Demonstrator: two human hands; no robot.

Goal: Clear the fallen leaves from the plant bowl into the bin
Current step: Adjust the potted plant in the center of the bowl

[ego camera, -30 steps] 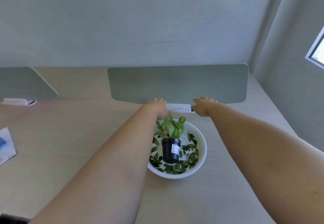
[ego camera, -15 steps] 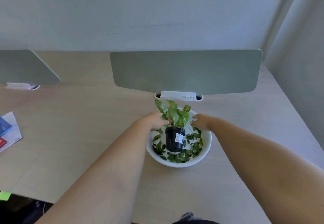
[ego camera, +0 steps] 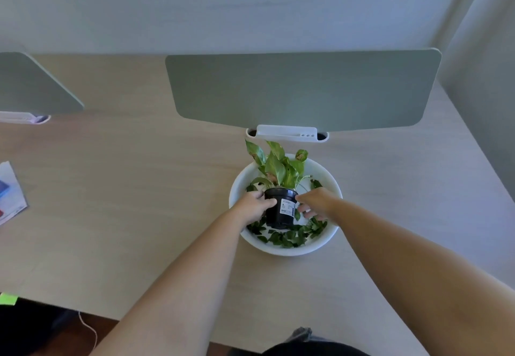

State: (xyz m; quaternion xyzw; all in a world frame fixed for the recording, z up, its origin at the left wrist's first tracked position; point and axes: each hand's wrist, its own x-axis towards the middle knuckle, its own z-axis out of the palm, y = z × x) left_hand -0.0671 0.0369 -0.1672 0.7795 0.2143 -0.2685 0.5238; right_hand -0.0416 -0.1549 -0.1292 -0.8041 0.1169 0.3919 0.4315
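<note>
We clasp the black nursery pot (ego camera: 280, 210) with our left hand (ego camera: 252, 206) at nine o'clock and right hand (ego camera: 317, 203) at three, probably to free the fallen leaves (ego camera: 289, 237) ringing it inside the white bowl (ego camera: 328, 177).

The pale wooden worktop (ego camera: 139, 202) carried a white bowl (ego camera: 323, 247) right of centre, papers (ego camera: 11, 196) far left, and grey divider screens (ego camera: 303, 90) beyond.
</note>
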